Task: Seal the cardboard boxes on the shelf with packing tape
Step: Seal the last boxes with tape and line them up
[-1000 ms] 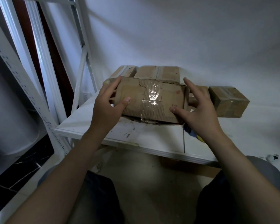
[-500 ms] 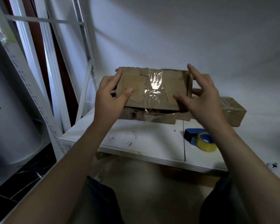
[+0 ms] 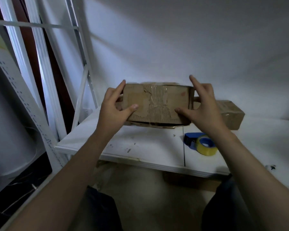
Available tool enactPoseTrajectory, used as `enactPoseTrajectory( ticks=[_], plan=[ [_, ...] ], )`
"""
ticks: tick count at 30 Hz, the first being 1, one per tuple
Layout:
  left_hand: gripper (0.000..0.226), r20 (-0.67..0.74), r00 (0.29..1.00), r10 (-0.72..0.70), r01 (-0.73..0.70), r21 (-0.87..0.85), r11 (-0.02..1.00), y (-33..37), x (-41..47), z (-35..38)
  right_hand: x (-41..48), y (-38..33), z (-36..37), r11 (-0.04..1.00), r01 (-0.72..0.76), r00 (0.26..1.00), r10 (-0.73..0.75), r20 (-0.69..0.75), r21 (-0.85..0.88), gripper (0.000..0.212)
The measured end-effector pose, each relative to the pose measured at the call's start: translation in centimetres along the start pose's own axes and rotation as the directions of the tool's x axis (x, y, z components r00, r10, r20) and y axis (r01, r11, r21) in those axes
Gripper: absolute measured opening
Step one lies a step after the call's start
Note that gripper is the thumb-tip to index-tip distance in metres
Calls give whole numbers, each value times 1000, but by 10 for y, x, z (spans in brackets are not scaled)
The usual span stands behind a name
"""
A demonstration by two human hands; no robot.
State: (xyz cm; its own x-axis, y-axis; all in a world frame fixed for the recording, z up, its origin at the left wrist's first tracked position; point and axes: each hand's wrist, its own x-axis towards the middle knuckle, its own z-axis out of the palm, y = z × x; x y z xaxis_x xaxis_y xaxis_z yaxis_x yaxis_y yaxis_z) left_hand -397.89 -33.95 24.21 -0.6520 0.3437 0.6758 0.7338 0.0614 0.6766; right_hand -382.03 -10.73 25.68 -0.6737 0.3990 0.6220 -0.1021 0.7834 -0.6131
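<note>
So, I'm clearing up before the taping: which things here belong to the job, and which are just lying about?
For the job: held cardboard box, gripped by left hand and right hand; second cardboard box and tape dispenser, both on the shelf.
Lying about: large white container at left; brown cardboard under the shelf.

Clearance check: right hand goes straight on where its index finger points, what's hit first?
Probably the white wall: the right hand grips the box at its right end, index finger pointing up past the top edge. Depth unclear.
</note>
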Motion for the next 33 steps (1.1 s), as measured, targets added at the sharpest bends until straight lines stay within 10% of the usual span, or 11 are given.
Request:
enactPoseTrajectory(
  ticks=[6, 11, 23, 33],
  plan=[
    [91, 196, 961, -195, 179, 98, 979, -69, -82, 12, -79, 60, 54, 992, -87, 961, 108, 256, -91, 102],
    [85, 426, 789, -442, 298, 365, 882, -106, -125, 22, -109, 88, 79, 975, -87, 842, 182, 509, -205, 94],
    [113, 633, 663, -400, -79, 591, 803, -114, -106, 54, -89, 87, 90, 890, 133, 707, 223, 671, -437, 88],
    [97, 706, 572, -418, -172, 601, 780, -114, -96, 57, -88, 82, 112, 852, 152, 766, 219, 604, -501, 68]
  ],
)
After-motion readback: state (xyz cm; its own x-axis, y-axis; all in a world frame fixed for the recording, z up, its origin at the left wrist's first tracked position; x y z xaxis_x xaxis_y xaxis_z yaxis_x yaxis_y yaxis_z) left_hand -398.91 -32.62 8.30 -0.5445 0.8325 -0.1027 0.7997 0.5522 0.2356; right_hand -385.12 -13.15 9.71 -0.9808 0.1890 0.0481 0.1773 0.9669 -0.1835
